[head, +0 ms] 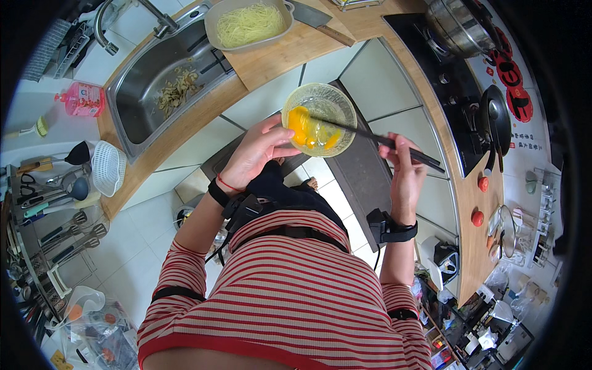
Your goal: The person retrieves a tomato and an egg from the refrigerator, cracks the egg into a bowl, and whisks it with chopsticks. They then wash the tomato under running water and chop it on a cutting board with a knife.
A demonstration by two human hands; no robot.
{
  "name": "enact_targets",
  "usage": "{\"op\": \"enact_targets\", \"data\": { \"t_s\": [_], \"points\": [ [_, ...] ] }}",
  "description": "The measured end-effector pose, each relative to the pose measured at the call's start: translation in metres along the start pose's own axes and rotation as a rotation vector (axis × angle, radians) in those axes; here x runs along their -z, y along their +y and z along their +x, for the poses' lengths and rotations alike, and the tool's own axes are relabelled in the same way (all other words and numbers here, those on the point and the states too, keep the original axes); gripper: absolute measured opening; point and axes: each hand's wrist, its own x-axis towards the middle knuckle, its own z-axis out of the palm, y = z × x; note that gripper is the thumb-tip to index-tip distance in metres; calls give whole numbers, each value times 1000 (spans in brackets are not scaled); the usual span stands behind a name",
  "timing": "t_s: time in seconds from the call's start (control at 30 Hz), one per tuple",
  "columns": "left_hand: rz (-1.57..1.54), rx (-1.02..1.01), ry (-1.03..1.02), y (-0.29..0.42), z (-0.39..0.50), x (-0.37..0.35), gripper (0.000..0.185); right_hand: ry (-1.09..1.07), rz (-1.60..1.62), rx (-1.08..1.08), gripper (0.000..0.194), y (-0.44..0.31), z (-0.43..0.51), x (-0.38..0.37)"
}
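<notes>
My left hand grips the near-left rim of a clear, yellowish bowl, held up in front of my body above the floor. Inside lie raw eggs, the yolks partly broken and gathered on the left, with clear egg white around them. My right hand holds a pair of dark chopsticks. Their tips reach into the bowl and touch the egg near its left side. The fingers of my left hand beneath the bowl are partly hidden.
A steel sink holds peelings. Beyond it stand a tub of pale shreds and a cleaver on a wooden board. At right, a steel pot and a black frying pan sit on the cooktop, near two tomatoes.
</notes>
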Motion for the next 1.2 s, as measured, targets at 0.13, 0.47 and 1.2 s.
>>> {"op": "enact_targets", "data": {
  "t_s": [0.13,0.47,1.2],
  "points": [
    [-16,8,17,1,-1,-1,48,34,14,61,24,-1,-2,-1],
    [0,6,24,2,0,-3,48,44,21,87,25,-1,-2,-3],
    [-4,10,51,-4,0,3,48,15,-55,25,23,-10,-6,-8]
  ]
}}
